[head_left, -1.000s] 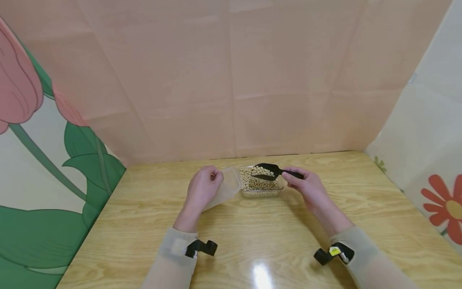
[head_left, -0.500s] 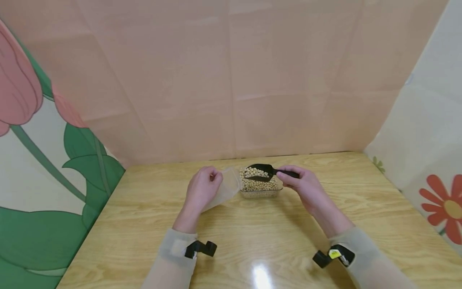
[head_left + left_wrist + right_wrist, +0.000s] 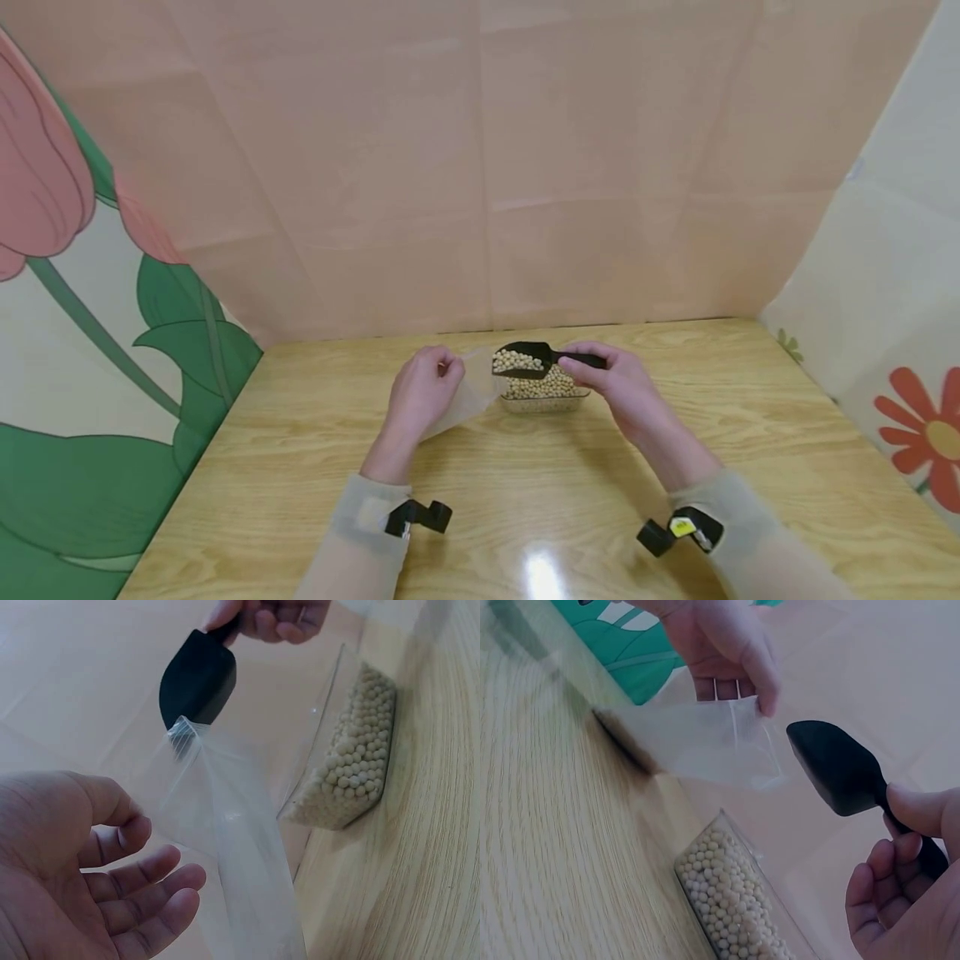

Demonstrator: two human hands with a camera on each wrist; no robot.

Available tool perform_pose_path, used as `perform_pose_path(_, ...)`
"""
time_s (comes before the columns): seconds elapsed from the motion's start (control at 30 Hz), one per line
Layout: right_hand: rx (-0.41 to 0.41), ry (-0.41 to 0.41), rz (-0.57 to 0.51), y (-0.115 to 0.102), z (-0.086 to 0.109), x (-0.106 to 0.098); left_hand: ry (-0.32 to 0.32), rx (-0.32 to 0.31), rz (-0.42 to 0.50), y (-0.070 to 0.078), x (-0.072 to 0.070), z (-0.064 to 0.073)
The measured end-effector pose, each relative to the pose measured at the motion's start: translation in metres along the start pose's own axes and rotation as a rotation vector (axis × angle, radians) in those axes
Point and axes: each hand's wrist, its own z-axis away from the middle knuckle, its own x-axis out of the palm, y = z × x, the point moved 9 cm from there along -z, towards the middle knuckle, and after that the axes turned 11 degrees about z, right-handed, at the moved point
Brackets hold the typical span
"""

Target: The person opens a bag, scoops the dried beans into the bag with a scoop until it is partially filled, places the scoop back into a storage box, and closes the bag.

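Observation:
My right hand (image 3: 611,379) grips the handle of a black scoop (image 3: 534,358), which carries a heap of round, pale beans (image 3: 516,361). My left hand (image 3: 426,387) pinches the edge of a clear plastic bag (image 3: 251,847), its mouth facing the scoop. In the left wrist view the scoop's tip overlaps the bag's mouth. Below the scoop a clear, rectangular container (image 3: 543,405) full of the same beans stands on the table. The left wrist view shows the fingers (image 3: 142,889) of my left hand loosely curled beside the bag.
The wood-grain table (image 3: 480,508) runs back to a pink cloth backdrop (image 3: 480,167). A flower-printed panel (image 3: 97,400) borders it on the left, and a white one with a red flower (image 3: 941,437) on the right.
My right hand has moved the loaded scoop leftward and up from the beans in the container to the bag's mouth. The left hand and bag have stayed nearly still.

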Motion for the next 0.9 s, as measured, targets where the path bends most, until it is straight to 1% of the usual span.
perform_pose_path(0.23,0.005,-0.01,0.034,-0.002,-0.003,0.01,0.0,-0.018,-0.006,-0.002,-0.001,0.001)
perform_pose_path(0.47,-0.016,-0.017,0.05,-0.003,-0.004,0.015,0.01,-0.001,-0.008,0.0,-0.002,0.0)
perform_pose_path(0.67,-0.003,-0.03,0.062,-0.004,-0.004,0.02,0.007,-0.009,0.0,0.0,-0.002,0.001)
perform_pose_path(0.9,0.013,-0.015,0.111,-0.004,-0.004,0.023,0.004,-0.004,-0.001,0.0,-0.001,0.0)
